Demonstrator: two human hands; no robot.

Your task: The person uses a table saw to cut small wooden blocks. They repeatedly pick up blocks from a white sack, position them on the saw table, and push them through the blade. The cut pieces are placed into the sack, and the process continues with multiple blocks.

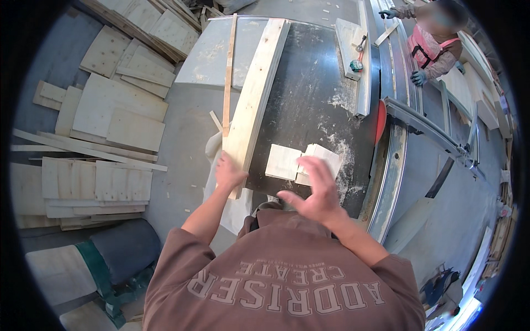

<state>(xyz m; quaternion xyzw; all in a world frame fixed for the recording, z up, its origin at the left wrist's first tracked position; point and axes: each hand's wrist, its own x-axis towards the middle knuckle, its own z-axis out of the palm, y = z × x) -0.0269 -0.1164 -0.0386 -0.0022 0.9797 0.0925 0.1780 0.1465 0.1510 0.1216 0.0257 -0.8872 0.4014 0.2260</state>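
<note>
A long stack of pale wooden boards [255, 105] runs lengthwise along the left side of the dark saw table [301, 83]. My left hand [228, 172] rests on the near end of this stack, at its left edge, thumb across the top; its fingers are slightly blurred and not wrapped round the wood. Just right of the boards lie two small stacks of short wooden pieces, the left one [283, 161] and the right one [326, 157]. Over the near edge of the right stack hovers my right hand [317, 193], thumb and fingers apart, holding nothing; motion blurs it a little.
A red saw guard [381, 122] stands at the table's right side, beside metal rails [395, 171]. A thin wooden strip [229, 77] lies left of the boards. Wooden panels [118, 113] are piled on the left. A gloved co-worker [433, 49] stands at the far right.
</note>
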